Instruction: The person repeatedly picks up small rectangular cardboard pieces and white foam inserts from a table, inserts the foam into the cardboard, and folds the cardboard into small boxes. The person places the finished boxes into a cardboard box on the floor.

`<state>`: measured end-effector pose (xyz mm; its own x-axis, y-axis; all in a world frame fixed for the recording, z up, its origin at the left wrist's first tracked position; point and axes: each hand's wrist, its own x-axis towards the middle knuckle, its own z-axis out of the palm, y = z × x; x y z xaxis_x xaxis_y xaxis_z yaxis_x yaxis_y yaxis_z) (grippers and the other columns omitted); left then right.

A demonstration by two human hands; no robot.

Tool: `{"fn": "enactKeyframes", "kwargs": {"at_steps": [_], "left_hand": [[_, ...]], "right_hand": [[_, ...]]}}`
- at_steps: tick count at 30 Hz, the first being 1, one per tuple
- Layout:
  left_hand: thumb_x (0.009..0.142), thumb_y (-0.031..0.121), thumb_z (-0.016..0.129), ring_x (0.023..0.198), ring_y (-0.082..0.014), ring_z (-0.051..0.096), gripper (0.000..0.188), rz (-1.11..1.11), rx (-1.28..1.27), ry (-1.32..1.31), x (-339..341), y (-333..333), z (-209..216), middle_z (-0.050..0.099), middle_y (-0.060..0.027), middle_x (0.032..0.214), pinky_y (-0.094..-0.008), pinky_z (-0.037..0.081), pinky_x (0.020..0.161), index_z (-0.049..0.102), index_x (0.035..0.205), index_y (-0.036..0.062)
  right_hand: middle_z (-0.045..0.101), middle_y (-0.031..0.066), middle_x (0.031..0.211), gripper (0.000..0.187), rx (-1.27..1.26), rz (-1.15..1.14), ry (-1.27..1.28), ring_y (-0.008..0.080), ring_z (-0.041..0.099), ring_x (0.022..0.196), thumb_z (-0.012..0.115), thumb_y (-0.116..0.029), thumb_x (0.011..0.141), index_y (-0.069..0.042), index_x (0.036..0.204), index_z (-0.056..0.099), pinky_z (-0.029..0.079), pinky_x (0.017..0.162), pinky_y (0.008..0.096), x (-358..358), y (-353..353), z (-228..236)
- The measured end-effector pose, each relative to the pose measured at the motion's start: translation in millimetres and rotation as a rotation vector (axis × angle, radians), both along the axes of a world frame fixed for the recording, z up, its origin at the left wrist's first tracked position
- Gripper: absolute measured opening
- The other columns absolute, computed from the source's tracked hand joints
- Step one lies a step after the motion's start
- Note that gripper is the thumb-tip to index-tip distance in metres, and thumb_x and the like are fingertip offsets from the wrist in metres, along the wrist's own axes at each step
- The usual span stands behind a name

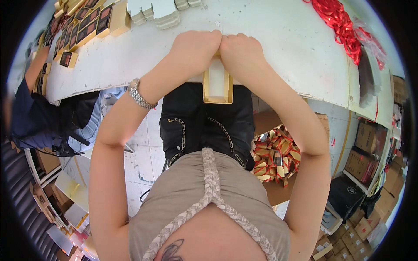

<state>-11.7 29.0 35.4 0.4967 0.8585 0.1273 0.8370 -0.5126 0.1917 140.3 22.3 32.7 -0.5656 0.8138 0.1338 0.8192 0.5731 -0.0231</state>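
Note:
A small gold open-topped box (230,89) with a pale inside lies at the table's near edge, its near end jutting out over my lap. My left hand (196,48), below a metal watch (140,96), and my right hand (242,51) meet at the box's far end. Both hands are closed, knuckles side by side, with the fingers curled down around that end. My fingertips and the far end of the box are hidden beneath the hands.
Gold boxes with dark panels (89,26) stand at the table's far left, beside stacks of white card pieces (163,13). Red ribbon (337,26) lies far right. Below, a carton holds several red-and-gold pieces (278,156). Another person's arm (35,65) reaches in at left.

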Motion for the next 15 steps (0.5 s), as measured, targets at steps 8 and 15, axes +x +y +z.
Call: {"fn": "enactKeyframes", "kwargs": {"at_steps": [8, 15], "left_hand": [[0.073, 0.013, 0.063, 0.077, -0.0294, 0.062, 0.02, 0.041, -0.096, -0.023, -9, 3, 8, 0.064, -0.0111, 0.08, -0.0401, 0.048, 0.063, 0.058, 0.091, 0.0077], [0.074, 0.062, 0.064, 0.14, -0.0385, 0.008, 0.109, 0.946, 0.409, -0.612, -225, 91, 185, 0.012, -0.0339, 0.146, -0.0423, 0.019, 0.111, 0.019, 0.137, -0.0156]], "right_hand": [[0.067, 0.0106, 0.089, 0.025, -0.289, -0.076, 0.328, 0.0229, 0.065, 0.076, 0.071, -0.02, 0.073, -0.005, 0.092, 0.065, 0.051, 0.063, 0.0336, 2, 5, 11], [0.065, 0.0126, 0.104, 0.048, -0.241, -0.295, 0.86, 0.024, 0.062, 0.086, 0.069, -0.035, 0.08, -0.002, 0.114, 0.059, 0.05, 0.076, 0.0343, -10, 54, 29]]}}
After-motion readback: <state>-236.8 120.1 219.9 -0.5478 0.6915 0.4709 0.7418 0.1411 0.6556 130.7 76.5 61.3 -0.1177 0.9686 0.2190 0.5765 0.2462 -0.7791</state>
